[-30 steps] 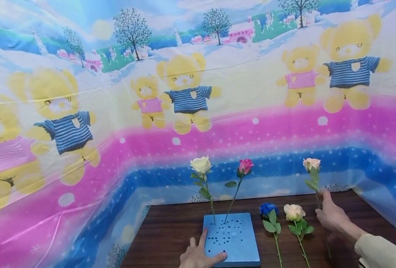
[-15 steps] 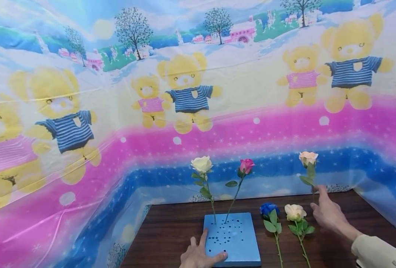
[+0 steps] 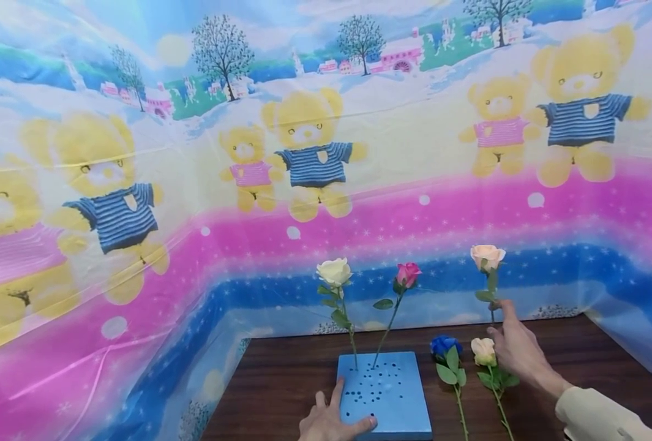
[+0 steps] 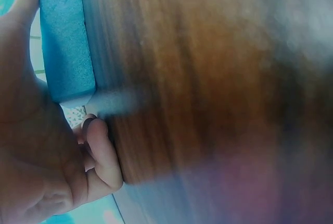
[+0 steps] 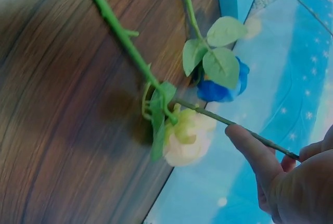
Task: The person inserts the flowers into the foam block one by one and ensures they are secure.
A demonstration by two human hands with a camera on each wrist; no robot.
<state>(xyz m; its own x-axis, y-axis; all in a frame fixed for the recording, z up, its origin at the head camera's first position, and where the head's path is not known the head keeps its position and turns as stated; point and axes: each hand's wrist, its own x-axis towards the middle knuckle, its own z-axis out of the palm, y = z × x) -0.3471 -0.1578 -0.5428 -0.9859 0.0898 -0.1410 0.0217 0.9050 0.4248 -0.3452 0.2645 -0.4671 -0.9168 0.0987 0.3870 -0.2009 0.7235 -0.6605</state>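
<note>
My right hand pinches the stem of a peach rose and holds it upright above the table. Its bare lower stem crosses the view of a cream rose lying below in the right wrist view. Left of that lies a blue rose. My left hand rests at the near left corner of a light blue block with holes, index finger along its side and thumb on top. A white rose and a leaning pink rose stand in the block's far holes.
The dark wooden table carries everything. Behind it hangs a cloth backdrop printed with bears, falling close to the table's back edge. The stems of the lying roses point toward the front edge, right of the block.
My right hand has moved left with the peach rose, from the right of the cream rose to just over it. The left hand and the block stay put.
</note>
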